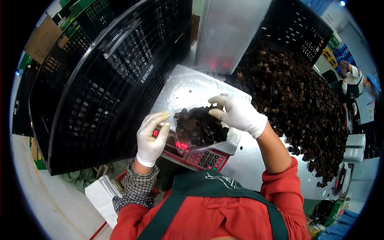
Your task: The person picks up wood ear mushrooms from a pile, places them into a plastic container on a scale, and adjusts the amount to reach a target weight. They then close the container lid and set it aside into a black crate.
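A clear plastic clamshell box (174, 140) sits on the metal pan of a weighing scale (234, 146), its lid (191, 86) folded back. Dark wood ear mushrooms (198, 130) fill the lower half. My left hand (151, 138), in a white glove, is beside the box's left edge, thumb and fingers apart with nothing between them. Over the right side of the mushrooms reaches my gloved right hand (240, 115), its thumb and fingers spread at the top of the pile. Red digits glow on the scale's front, partly behind the box and my left hand.
A large heap of wood ear mushrooms (296, 92) covers the metal table to the right. Stacked clear boxes (228, 32) stand behind the scale. Black plastic crates (116, 76) rise close on the left. Another person (356, 82) is at the far right.
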A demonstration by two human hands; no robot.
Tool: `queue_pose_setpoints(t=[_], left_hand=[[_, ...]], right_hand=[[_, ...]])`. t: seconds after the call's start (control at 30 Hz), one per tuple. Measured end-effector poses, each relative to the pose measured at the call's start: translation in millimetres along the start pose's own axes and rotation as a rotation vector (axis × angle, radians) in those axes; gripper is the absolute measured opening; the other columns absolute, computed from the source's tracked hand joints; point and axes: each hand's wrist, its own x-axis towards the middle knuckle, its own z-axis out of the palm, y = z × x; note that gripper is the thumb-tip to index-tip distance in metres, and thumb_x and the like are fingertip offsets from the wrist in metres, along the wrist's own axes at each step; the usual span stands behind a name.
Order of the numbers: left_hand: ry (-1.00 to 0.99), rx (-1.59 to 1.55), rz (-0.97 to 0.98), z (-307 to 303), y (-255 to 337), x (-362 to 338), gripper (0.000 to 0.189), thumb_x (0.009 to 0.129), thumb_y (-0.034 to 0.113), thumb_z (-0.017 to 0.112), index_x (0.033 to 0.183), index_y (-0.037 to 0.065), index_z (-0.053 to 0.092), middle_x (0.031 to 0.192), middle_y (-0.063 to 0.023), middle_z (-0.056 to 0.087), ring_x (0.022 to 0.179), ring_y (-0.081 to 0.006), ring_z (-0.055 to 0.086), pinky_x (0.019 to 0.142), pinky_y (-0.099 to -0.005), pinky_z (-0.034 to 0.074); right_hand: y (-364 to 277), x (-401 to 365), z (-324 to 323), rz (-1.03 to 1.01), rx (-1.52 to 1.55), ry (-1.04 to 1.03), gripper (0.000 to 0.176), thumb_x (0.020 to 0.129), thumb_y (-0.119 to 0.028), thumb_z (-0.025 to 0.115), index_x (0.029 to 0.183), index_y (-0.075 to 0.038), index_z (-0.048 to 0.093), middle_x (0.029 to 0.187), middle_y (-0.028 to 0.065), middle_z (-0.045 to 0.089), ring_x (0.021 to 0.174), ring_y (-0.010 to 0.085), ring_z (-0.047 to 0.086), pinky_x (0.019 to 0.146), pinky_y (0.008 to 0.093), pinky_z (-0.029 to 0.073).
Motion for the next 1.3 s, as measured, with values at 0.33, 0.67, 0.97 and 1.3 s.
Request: queue_pose_setpoints(t=[0.33, 0.67, 0.97, 1.3], left_hand=[[-0.290, -0.403, -0.675, 2, 9, -33, 0.039, 0.096, 0.011, 0.054, 0.129, -0.010, 0.046, 0.082, -0.0124, 0.067, 0.065, -0.0118, 0.062, 0.064, -0.0234, 0.051], [-0.237, -0.818, -0.741, 13, 7, -52, 0.079, 0.095, 0.060, 0.037, 0.132, -0.010, 0.036, 0.085, -0.0182, 0.066, 0.072, -0.0230, 0.068, 0.067, -0.0299, 0.056], [-0.249, -0.811, -0.870, 31, 4, -51, 0.027, 0.087, 0.002, 0.059, 0.110, -0.003, 0.047, 0.086, -0.0129, 0.064, 0.070, -0.0190, 0.065, 0.065, -0.0301, 0.056], [-0.318, -0.736, -0.852, 36, 4, -32, 0.012, 0.082, -0.005, 0.053, 0.091, 0.000, 0.049, 0.077, -0.0106, 0.061, 0.061, -0.0161, 0.062, 0.056, -0.0278, 0.055]], right_hand=[[78, 70, 7, 0.420, 0.745, 0.118, 0.060, 0.097, -0.042, 0.050, 0.131, 0.007, 0.044, 0.086, 0.0119, 0.065, 0.070, 0.0184, 0.064, 0.066, 0.0300, 0.053], [41, -18, -15, -0.115, 0.277, 0.071, 0.035, 0.078, -0.025, 0.073, 0.106, -0.005, 0.067, 0.112, 0.0154, 0.060, 0.109, 0.0272, 0.056, 0.099, 0.0396, 0.041], [64, -90, 26, 0.508, 0.628, -0.115, 0.038, 0.086, -0.017, 0.069, 0.113, 0.004, 0.051, 0.077, 0.0071, 0.062, 0.064, 0.0153, 0.062, 0.057, 0.0257, 0.053], [83, -112, 66, 0.342, 1.272, 0.090, 0.021, 0.082, 0.003, 0.061, 0.096, -0.003, 0.047, 0.079, 0.0097, 0.061, 0.061, 0.0144, 0.062, 0.055, 0.0246, 0.052]])
